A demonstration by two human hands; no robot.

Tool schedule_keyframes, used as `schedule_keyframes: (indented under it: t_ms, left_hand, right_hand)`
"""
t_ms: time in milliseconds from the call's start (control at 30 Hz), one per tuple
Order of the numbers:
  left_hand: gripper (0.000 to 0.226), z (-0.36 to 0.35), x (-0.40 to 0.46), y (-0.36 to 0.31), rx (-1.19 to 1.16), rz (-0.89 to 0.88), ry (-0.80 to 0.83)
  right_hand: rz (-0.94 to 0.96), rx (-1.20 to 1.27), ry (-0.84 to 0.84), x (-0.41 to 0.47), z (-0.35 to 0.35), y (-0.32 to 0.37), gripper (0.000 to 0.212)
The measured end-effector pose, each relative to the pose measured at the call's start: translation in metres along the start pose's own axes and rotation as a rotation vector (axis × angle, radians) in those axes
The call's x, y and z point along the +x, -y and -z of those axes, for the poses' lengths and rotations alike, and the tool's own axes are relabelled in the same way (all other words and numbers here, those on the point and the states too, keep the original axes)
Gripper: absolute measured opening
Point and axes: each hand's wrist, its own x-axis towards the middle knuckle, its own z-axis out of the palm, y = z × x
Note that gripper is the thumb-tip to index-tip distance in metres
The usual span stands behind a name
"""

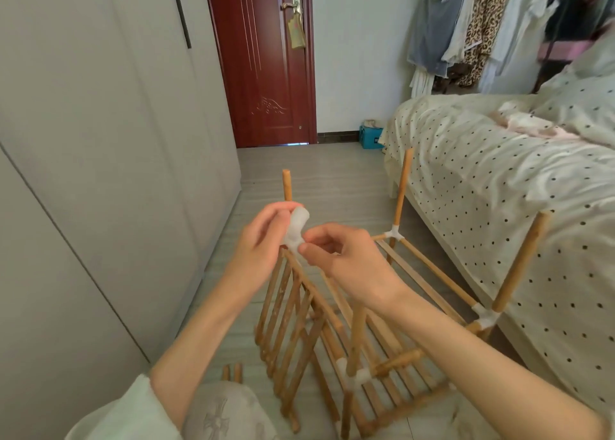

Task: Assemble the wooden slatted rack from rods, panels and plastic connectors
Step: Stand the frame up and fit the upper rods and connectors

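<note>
Both hands' grip (301,240) pinches plastic connector (295,230).

Soft, even daylight, faint shadows, wide-angle bending at the edges, slight blur on the hanging clothes (482,23).

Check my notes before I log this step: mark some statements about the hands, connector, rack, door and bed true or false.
1. Both hands, left and right, hold one white connector. True.
2. The door stands open. False: it is closed.
3. The rack stands on the floor beside the bed. True.
4. Every upright rod wears a top connector. False: the tops in view are bare.
5. A slatted panel leans against the rack. True.
</note>
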Motion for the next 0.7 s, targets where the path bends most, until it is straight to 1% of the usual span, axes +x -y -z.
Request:
schedule_keyframes:
  t_ms: [67, 133, 233, 333, 433, 500, 567, 600, 633, 700]
  left_hand:
    - [0.031, -0.011, 0.004, -0.005, -0.004, -0.013, 0.061]
    - [0.027, -0.023, 0.008, -0.009, -0.005, -0.037, 0.113]
    - [0.022, -0.039, 0.012, -0.014, -0.054, -0.054, 0.142]
    - [0.021, -0.050, 0.010, -0.012, -0.147, -0.022, 0.118]
    - [0.020, -0.059, 0.006, -0.005, -0.312, 0.079, 0.067]
    - [0.019, -0.064, 0.005, -0.003, -0.361, 0.108, 0.062]
    - [0.024, -0.068, 0.005, -0.003, -0.353, 0.098, 0.084]
    - [0.027, -0.069, 0.006, -0.004, -0.346, 0.090, 0.091]
    - [0.028, -0.070, 0.006, -0.004, -0.343, 0.083, 0.093]
    - [0.027, -0.069, 0.005, -0.005, -0.341, 0.075, 0.091]
  right_hand:
    - [0.013, 0.003, -0.022, -0.007, 0.011, 0.002, 0.015]
    - [0.026, 0.001, -0.062, -0.012, 0.021, 0.002, 0.020]
    - [0.015, 0.083, -0.151, -0.012, 0.040, -0.004, 0.019]
    - [-0.025, 0.211, -0.183, -0.013, 0.055, -0.017, 0.011]
    - [-0.057, 0.305, -0.180, -0.018, 0.055, -0.038, 0.018]
    - [-0.055, 0.381, -0.183, -0.021, 0.055, -0.046, 0.031]
    - [-0.022, 0.404, -0.171, -0.022, 0.058, -0.048, 0.050]
    - [0.003, 0.404, -0.162, -0.023, 0.061, -0.048, 0.054]
    - [0.030, 0.415, -0.150, -0.024, 0.062, -0.047, 0.052]
    - [0.070, 0.455, -0.118, -0.025, 0.064, -0.044, 0.035]
